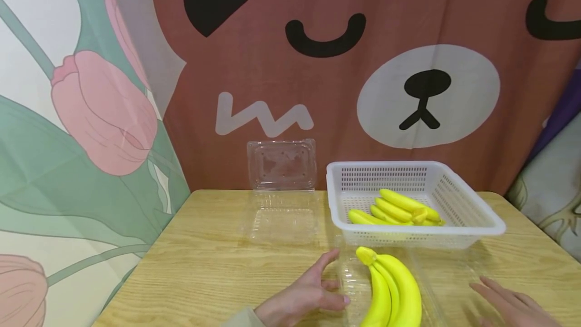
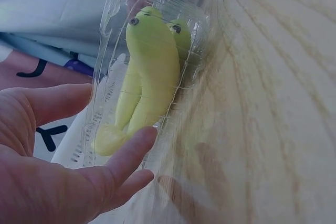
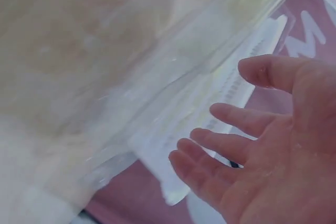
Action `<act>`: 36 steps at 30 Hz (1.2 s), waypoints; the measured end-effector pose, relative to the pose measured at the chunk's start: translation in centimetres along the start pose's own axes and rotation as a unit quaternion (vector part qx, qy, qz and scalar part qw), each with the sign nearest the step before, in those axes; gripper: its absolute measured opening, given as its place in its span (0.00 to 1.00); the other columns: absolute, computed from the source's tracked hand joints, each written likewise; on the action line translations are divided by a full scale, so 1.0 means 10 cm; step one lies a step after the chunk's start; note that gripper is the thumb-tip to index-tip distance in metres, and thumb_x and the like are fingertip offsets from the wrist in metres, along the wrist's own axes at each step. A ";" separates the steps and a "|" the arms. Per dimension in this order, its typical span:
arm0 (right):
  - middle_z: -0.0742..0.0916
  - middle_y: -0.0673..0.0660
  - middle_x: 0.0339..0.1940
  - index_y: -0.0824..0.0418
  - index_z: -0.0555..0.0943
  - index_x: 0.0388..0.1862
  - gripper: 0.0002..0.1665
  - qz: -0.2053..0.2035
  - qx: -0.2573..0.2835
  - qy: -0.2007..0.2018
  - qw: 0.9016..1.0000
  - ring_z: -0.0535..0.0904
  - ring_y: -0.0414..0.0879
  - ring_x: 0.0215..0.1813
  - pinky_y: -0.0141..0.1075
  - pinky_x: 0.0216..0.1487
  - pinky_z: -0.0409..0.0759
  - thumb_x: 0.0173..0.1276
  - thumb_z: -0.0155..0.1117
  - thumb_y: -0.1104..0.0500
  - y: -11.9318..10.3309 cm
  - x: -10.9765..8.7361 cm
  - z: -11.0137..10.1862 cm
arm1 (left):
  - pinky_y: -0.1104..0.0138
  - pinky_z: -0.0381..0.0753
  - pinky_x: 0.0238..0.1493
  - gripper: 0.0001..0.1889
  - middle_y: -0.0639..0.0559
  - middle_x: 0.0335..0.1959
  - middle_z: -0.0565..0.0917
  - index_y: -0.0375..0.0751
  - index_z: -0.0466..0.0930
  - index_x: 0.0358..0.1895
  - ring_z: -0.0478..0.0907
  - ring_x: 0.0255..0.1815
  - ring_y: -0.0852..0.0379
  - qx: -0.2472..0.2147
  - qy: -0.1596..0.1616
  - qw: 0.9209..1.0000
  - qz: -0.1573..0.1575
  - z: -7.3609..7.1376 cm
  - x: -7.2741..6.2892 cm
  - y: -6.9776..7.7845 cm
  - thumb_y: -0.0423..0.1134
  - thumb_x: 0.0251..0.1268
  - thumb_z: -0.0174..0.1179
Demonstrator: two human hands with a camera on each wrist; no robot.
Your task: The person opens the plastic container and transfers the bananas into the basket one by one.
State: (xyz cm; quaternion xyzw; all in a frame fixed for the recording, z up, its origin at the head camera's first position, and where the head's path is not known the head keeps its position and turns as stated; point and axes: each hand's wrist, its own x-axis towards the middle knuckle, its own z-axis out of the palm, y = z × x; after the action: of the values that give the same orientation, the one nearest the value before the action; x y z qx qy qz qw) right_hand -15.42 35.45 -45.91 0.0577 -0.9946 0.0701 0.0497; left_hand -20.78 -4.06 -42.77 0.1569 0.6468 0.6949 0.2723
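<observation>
A bunch of yellow bananas lies in one half of a clear plastic clamshell box, whose lid is folded out flat to the right. At the box's left side is my left hand, its thumb and fingers spread and the fingertips at the wall. The left wrist view shows this hand beside the bananas through the clear plastic. Near the lid's right edge, my right hand has its fingers extended. In the right wrist view, that hand holds nothing.
Behind the box stands a white plastic basket with more bananas inside. Another clear clamshell box stands unfolded at the back left of the wooden table. A curtain with a bear print hangs behind.
</observation>
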 end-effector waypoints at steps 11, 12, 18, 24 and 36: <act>0.80 0.58 0.62 0.56 0.79 0.62 0.35 -0.138 -0.002 0.098 0.986 0.77 0.56 0.57 0.55 0.46 0.80 0.57 0.75 0.46 -0.74 0.18 -0.39 | 0.54 0.81 0.52 0.48 0.31 0.61 0.70 0.50 0.53 0.77 0.73 0.59 0.43 -0.002 0.001 1.000 0.006 -0.01 0.00 -0.01 0.24 0.53 0.66; 0.78 0.57 0.64 0.55 0.78 0.64 0.36 -0.134 0.002 0.075 0.988 0.76 0.56 0.59 0.56 0.48 0.80 0.58 0.74 0.44 -0.80 0.20 -0.42 | 0.55 0.81 0.52 0.48 0.32 0.60 0.71 0.50 0.53 0.77 0.74 0.57 0.43 -0.006 -0.001 1.000 0.006 -0.01 0.00 -0.01 0.25 0.53 0.66; 0.72 0.58 0.71 0.50 0.75 0.68 0.39 -0.167 0.073 -0.063 0.981 0.71 0.62 0.65 0.62 0.52 0.76 0.59 0.70 0.37 -1.01 0.33 -0.51 | 0.56 0.83 0.49 0.47 0.33 0.57 0.72 0.48 0.52 0.78 0.78 0.51 0.47 -0.028 -0.006 1.000 0.001 -0.01 0.01 -0.02 0.24 0.56 0.65; 0.73 0.56 0.71 0.40 0.76 0.66 0.37 -0.217 0.080 -0.090 0.969 0.72 0.62 0.63 0.60 0.51 0.78 0.58 0.70 0.36 -1.09 0.38 -0.50 | 0.57 0.84 0.46 0.47 0.32 0.56 0.73 0.46 0.51 0.78 0.79 0.49 0.46 -0.035 -0.004 0.999 0.006 0.00 0.03 -0.03 0.21 0.56 0.63; 0.76 0.59 0.67 0.40 0.77 0.65 0.39 -0.271 0.141 -0.128 0.944 0.75 0.52 0.61 0.43 0.51 0.80 0.56 0.68 0.29 -1.18 0.42 -0.41 | 0.55 0.82 0.49 0.47 0.32 0.56 0.75 0.47 0.51 0.78 0.78 0.52 0.44 -0.035 -0.009 0.999 0.004 -0.01 0.03 -0.02 0.20 0.56 0.62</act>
State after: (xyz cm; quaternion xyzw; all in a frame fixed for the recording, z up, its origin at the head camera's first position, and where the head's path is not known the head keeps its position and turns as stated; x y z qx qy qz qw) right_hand -17.80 24.02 -39.83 0.3399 -0.9194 0.1851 -0.0694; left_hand -21.03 -3.97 -43.05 0.1567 0.6190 0.7165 0.2807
